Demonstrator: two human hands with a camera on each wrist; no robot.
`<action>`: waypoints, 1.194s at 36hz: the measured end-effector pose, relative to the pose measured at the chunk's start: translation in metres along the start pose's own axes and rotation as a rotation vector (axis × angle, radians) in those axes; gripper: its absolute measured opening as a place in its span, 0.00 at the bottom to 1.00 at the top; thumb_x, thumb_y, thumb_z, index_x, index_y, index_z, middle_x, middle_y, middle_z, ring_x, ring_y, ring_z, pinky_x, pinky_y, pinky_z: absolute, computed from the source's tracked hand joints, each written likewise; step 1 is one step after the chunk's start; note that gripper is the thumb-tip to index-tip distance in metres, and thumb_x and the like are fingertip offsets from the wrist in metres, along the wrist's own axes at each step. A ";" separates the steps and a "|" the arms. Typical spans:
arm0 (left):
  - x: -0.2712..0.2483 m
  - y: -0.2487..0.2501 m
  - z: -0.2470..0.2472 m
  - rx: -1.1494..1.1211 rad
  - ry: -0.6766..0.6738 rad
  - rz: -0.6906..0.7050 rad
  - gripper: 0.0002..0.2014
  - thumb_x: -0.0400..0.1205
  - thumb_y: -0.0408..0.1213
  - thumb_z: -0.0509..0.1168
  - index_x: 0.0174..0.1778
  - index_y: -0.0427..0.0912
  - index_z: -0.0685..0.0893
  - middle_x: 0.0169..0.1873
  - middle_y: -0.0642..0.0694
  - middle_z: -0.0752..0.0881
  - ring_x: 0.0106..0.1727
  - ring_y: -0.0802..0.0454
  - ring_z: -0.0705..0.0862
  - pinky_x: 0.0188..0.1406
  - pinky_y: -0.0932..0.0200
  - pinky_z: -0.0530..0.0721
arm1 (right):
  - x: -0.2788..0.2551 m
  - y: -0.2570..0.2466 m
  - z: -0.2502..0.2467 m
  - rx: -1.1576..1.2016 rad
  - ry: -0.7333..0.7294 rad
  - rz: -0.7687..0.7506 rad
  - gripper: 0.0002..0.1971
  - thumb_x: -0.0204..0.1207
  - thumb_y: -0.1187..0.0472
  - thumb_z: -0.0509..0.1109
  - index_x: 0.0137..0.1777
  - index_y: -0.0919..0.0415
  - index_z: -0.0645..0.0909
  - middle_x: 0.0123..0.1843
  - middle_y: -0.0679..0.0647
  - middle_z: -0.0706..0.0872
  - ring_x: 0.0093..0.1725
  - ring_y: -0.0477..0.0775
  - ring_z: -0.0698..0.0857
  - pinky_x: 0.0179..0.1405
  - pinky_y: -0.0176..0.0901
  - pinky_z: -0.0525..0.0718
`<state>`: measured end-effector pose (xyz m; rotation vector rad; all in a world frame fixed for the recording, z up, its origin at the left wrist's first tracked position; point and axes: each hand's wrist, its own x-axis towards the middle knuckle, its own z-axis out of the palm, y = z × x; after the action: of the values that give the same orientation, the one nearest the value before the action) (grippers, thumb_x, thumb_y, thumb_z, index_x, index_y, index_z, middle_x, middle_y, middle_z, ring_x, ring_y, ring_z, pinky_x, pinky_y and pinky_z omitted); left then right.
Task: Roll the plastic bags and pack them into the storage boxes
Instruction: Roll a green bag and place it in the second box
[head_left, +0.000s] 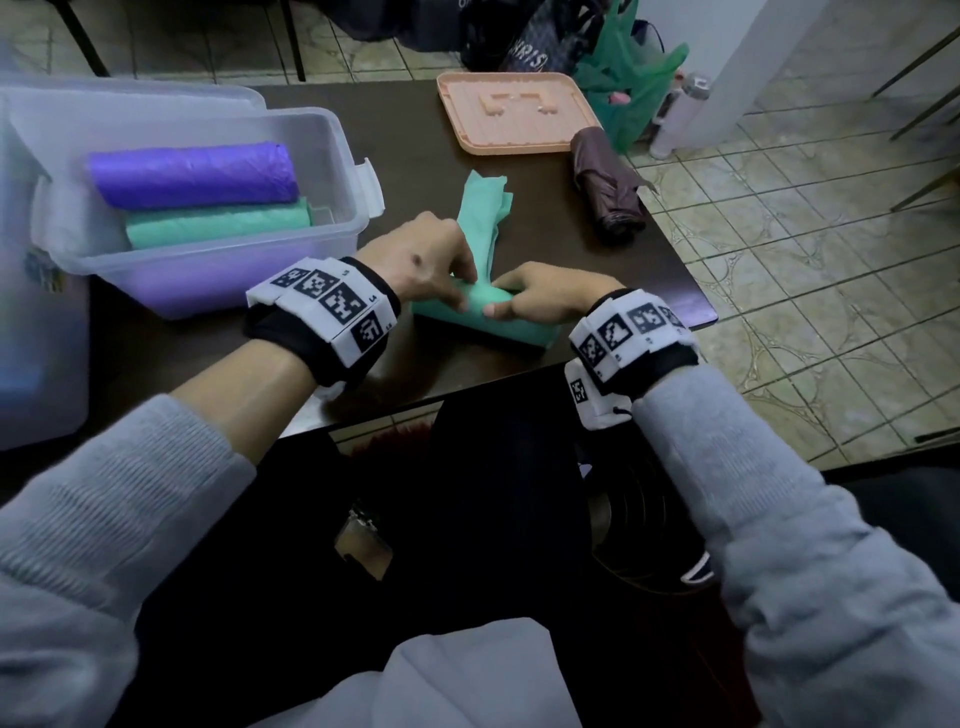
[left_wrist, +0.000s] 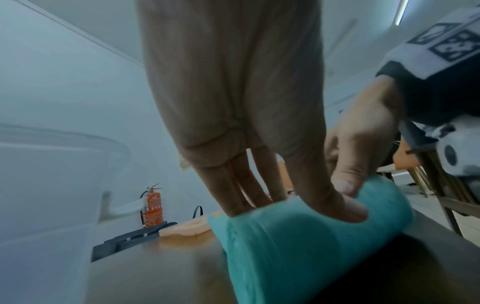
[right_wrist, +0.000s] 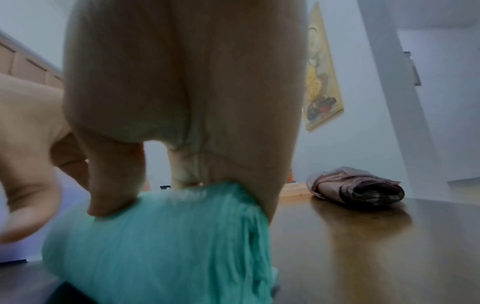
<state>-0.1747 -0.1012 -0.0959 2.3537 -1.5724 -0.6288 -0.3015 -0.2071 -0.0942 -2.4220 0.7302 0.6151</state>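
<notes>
Table (head_left: 519, 208) — box (head_left: 332, 150), two rolls (head_left: 192, 174)

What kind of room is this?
Probably a home or small office room, not a factory: a dark wooden table on a tiled floor, a framed picture on the wall, and a fire extinguisher in the corner.

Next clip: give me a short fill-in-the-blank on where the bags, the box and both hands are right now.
1. Both hands, the left hand and the right hand, hold the ____ bag on the table.
2. In the clear storage box, the purple roll lies beside a ____ roll.
3. The unrolled end of the bag points ____ the person.
4. The tray is ____ in colour.

Missing words: green; green; away from; peach
</notes>
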 end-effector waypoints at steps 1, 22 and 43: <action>0.001 -0.001 0.002 0.023 -0.013 -0.005 0.27 0.68 0.42 0.80 0.63 0.47 0.85 0.58 0.43 0.86 0.58 0.44 0.83 0.55 0.56 0.80 | 0.000 0.002 -0.002 0.029 -0.010 0.006 0.18 0.80 0.47 0.64 0.66 0.54 0.80 0.61 0.54 0.84 0.60 0.54 0.80 0.61 0.45 0.74; 0.029 -0.004 -0.004 0.110 -0.361 -0.050 0.22 0.65 0.41 0.81 0.55 0.47 0.88 0.41 0.52 0.86 0.41 0.56 0.80 0.40 0.63 0.76 | -0.010 -0.017 0.046 -0.210 0.505 -0.091 0.21 0.74 0.55 0.71 0.63 0.63 0.71 0.61 0.60 0.78 0.61 0.63 0.78 0.53 0.50 0.74; 0.005 -0.007 -0.008 0.002 -0.043 0.043 0.17 0.72 0.37 0.77 0.58 0.46 0.88 0.52 0.46 0.85 0.50 0.51 0.81 0.49 0.61 0.74 | 0.008 -0.004 0.024 -0.034 0.171 -0.009 0.22 0.79 0.47 0.63 0.68 0.59 0.77 0.58 0.62 0.73 0.65 0.64 0.73 0.61 0.50 0.71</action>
<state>-0.1639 -0.1036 -0.0929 2.3166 -1.6378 -0.6733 -0.2990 -0.1928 -0.1154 -2.5304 0.7833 0.4231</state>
